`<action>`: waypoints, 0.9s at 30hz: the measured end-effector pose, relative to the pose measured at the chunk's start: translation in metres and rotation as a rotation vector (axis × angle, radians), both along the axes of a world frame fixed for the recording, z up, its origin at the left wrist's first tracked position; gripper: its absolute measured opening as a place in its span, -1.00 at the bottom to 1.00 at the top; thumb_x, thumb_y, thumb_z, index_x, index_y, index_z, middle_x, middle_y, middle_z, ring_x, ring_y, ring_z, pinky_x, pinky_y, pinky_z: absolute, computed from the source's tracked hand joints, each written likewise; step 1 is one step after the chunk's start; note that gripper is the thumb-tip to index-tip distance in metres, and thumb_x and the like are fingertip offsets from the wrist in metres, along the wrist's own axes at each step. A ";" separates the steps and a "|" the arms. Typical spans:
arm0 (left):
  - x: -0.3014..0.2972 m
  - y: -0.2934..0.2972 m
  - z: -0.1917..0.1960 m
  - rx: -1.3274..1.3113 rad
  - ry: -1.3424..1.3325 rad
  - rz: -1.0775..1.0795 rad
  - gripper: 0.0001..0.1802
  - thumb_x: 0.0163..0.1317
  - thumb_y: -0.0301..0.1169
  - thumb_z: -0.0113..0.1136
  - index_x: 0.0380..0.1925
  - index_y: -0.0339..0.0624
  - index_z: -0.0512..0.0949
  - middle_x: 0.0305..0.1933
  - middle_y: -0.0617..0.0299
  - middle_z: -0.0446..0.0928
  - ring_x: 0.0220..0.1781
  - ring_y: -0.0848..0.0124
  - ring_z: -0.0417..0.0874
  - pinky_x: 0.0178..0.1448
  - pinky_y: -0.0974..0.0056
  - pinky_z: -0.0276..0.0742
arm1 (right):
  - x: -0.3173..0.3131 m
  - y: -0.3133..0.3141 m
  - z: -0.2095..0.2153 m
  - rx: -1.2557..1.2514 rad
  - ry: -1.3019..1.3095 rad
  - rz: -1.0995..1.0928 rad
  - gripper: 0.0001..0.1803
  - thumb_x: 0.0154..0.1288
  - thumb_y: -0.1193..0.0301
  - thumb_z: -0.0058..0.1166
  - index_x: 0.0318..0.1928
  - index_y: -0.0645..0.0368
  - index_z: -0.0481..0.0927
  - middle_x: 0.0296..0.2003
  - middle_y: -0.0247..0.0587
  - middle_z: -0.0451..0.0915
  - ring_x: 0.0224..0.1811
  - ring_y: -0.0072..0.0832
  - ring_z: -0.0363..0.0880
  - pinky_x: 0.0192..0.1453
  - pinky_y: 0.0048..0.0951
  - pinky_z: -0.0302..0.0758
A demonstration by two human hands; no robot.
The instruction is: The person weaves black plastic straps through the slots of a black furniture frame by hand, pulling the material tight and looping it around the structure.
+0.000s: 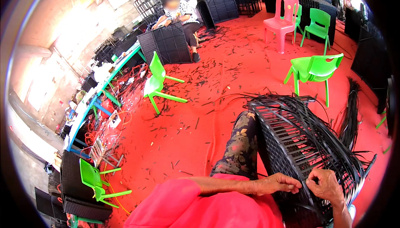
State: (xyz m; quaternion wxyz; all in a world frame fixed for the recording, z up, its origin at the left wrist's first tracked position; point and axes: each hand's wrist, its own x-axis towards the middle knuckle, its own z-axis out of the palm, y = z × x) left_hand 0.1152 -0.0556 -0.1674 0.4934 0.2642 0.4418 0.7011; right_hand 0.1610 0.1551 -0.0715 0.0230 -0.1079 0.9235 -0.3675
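Black wicker frame (278, 149) is overhung by left hand (277, 184) and right hand (326, 185), both curled; what they grip cannot be discerned.

No lettering, label, number or sign can be read anywhere in the head view, and the small mark (290, 7) on the backrest of the pink chair (281, 24) is too tiny to make out.
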 end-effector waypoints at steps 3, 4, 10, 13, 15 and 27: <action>-0.002 0.010 0.002 0.071 0.015 -0.067 -0.66 0.34 -0.36 0.06 0.05 -0.29 0.50 -0.11 0.22 0.59 -0.04 0.50 0.55 0.14 0.37 0.41 | 0.009 0.009 -0.006 0.035 0.075 0.034 -0.87 -0.01 0.46 0.13 -0.58 0.19 0.47 -0.65 -0.14 0.51 -0.57 -0.19 0.56 -0.46 -0.31 0.44; -0.008 0.007 0.007 0.014 0.102 -0.066 -0.68 0.36 -0.37 0.04 0.03 -0.31 0.51 -0.11 0.20 0.59 -0.04 0.48 0.56 0.15 0.36 0.41 | 0.004 0.008 -0.001 0.070 0.102 0.063 -0.87 0.02 0.45 0.11 -0.58 0.18 0.47 -0.65 -0.13 0.49 -0.58 -0.19 0.55 -0.47 -0.30 0.43; -0.011 -0.008 0.018 -0.116 0.123 -0.010 -0.72 0.39 -0.44 -0.04 0.01 -0.28 0.53 -0.09 0.22 0.60 0.05 0.49 0.53 0.22 0.37 0.32 | -0.018 0.009 -0.007 0.010 0.011 0.179 -0.85 0.03 0.36 0.05 -0.59 0.12 0.45 -0.70 -0.12 0.45 -0.60 -0.13 0.50 -0.53 -0.20 0.34; -0.014 0.001 0.020 -0.133 0.057 -0.060 -0.73 0.38 -0.42 -0.01 0.00 -0.27 0.54 -0.12 0.22 0.61 0.04 0.49 0.53 0.21 0.37 0.32 | -0.013 0.018 -0.015 -0.021 -0.071 0.134 -0.84 -0.01 0.35 0.05 -0.62 0.12 0.45 -0.70 -0.17 0.47 -0.61 -0.13 0.49 -0.53 -0.18 0.34; -0.014 0.002 0.021 -0.151 0.088 -0.080 -0.72 0.38 -0.40 0.00 0.00 -0.25 0.55 -0.14 0.22 0.62 0.04 0.48 0.53 0.20 0.36 0.33 | -0.012 0.019 -0.011 -0.022 -0.128 0.129 -0.83 -0.02 0.34 0.06 -0.62 0.12 0.45 -0.69 -0.18 0.47 -0.59 -0.14 0.50 -0.50 -0.20 0.36; -0.030 0.003 0.025 -0.077 0.179 -0.201 -0.74 0.36 -0.49 -0.02 -0.02 -0.31 0.54 -0.11 0.14 0.58 0.01 0.41 0.56 0.14 0.34 0.41 | -0.018 0.016 0.003 -0.069 -0.279 0.137 -0.81 0.06 0.35 0.10 -0.57 0.16 0.46 -0.67 -0.16 0.48 -0.56 -0.13 0.52 -0.48 -0.23 0.39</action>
